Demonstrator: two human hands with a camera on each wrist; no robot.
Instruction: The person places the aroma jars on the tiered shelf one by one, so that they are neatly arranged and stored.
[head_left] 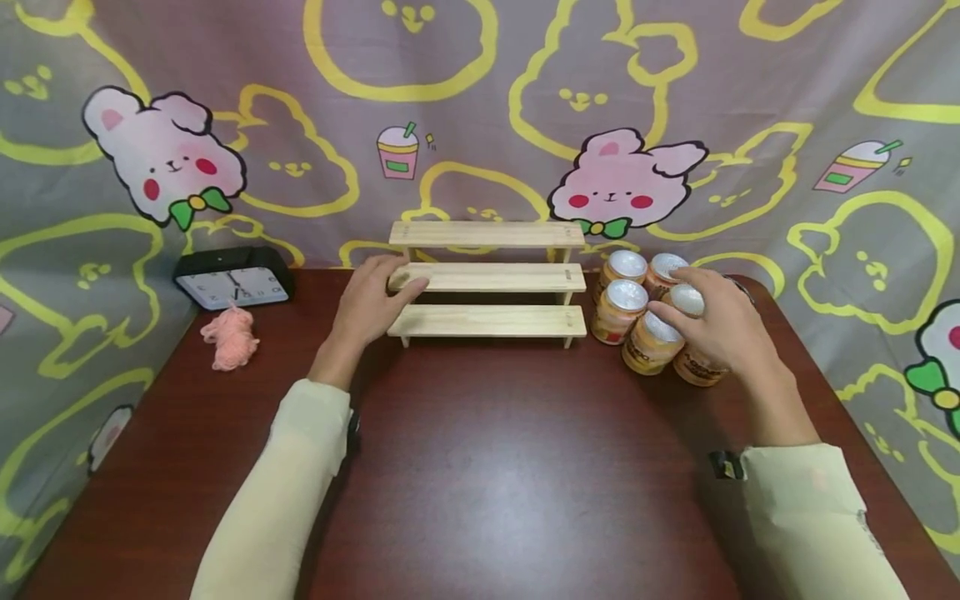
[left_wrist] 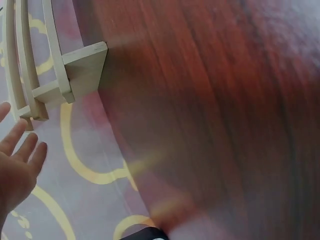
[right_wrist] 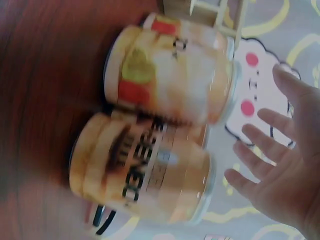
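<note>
A three-tier wooden stand (head_left: 487,277) of pale planks stands at the back middle of the table. My left hand (head_left: 372,302) is at its left end, thumb and fingers spread about the middle tier; whether they touch it I cannot tell. Several orange-brown cans (head_left: 651,343) with silver tops are grouped just right of the stand. Above the nearer right cans is my right hand (head_left: 723,321), fingers spread and holding nothing. In the right wrist view, a can (right_wrist: 145,170) stands apart from the fingers, lettering facing the camera.
A black alarm clock (head_left: 234,279) stands at the back left of the brown table (head_left: 517,467). In front of it lies a small pink fuzzy toy (head_left: 230,337). A patterned cloth (head_left: 480,108) with rabbit drawings hangs behind the table and along both sides.
</note>
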